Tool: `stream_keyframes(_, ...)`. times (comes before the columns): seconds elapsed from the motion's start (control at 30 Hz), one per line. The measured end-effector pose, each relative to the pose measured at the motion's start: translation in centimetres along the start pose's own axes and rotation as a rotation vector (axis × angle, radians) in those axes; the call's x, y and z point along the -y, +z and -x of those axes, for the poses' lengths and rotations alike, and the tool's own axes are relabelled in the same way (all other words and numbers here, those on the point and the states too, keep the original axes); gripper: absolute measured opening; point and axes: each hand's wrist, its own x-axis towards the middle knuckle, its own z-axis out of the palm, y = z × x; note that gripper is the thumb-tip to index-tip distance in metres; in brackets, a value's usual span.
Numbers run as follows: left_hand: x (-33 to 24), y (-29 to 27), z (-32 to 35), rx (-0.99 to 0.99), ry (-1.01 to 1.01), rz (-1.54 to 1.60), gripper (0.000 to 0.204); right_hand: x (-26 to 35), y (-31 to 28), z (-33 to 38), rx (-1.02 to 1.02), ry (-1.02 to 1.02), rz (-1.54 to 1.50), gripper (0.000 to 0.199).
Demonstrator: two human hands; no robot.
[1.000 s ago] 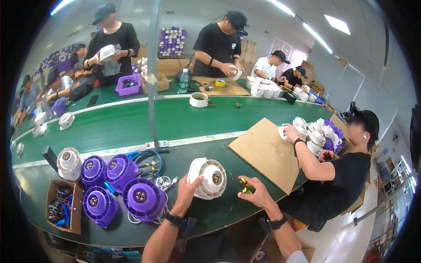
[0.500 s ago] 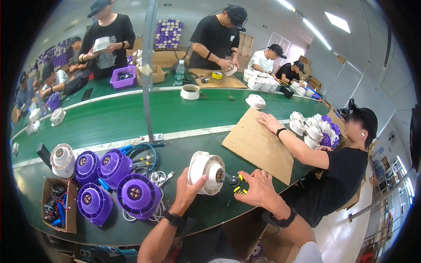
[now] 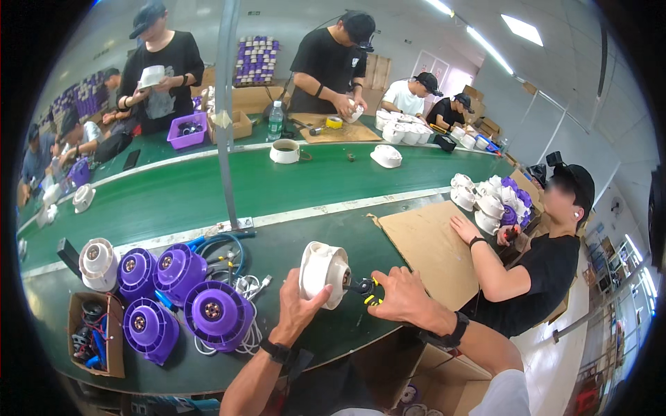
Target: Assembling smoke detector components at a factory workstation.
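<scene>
A white round plastic housing (image 3: 320, 272) was held above the green bench (image 3: 347, 329), facing right, clamped between the thumb and fingers of the left hand (image 3: 297, 306); a pair of black pliers with yellow-marked handles (image 3: 373, 290) was gripped in the right hand (image 3: 406, 298), its fingers closed about the handles; the tool's nose was set at the housing's dark centre, though whether anything was pinched there could not be told; to the left, four purple ribbed plastic housings (image 3: 218, 326) were grouped on the bench, just beside an open brown cardboard box (image 3: 116, 350) of small parts; to the right, a flat brown cardboard sheet (image 3: 423, 243) was touched by a co-worker's hand (image 3: 466, 230).
</scene>
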Motion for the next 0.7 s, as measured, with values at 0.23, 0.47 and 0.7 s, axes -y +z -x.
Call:
stream_keyframes(0.23, -2.2, 0.1, -1.1, 0.039, -0.053, -0.006, 0.056, -1.5, 1.7, 0.6, -0.272, -0.190, 0.186, 0.057)
stream_keyframes(0.47, -5.1, -0.5, -4.8, 0.350, -0.308, -0.256, 0.060, -2.2, 2.1, 0.6, -0.458, -0.317, 0.347, 0.055)
stream_keyframes(0.7, -1.4, 2.9, -0.2, 0.070, -0.096, 0.005, 0.081, -4.2, 3.0, 1.0, -0.114, 0.137, -0.198, 0.055)
